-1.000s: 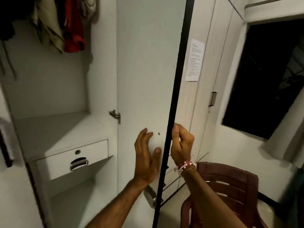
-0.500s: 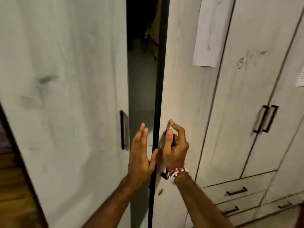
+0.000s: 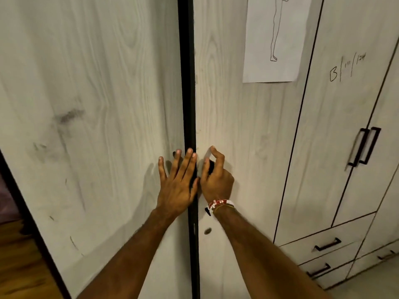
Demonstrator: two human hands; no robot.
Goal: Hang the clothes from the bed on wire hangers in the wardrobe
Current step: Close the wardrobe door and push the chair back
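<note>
Left of the black seam, the left hand lies spread flat on the wardrobe door. Right of it, the right hand curls round the handle. Better to press both sides evenly until flush. No clothes are in view.

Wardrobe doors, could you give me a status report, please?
Left hand flat on left door. Right hand grips right door handle. Doors nearly closed; no obstruction visible.

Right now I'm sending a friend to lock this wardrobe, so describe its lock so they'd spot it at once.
Find the dark seam between the two pale wood-grain doors. On the right door, directly below the right hand gripping the handle, sits the lock. It is small, round and metallic, unlike the long black bar handles nearby.
</note>
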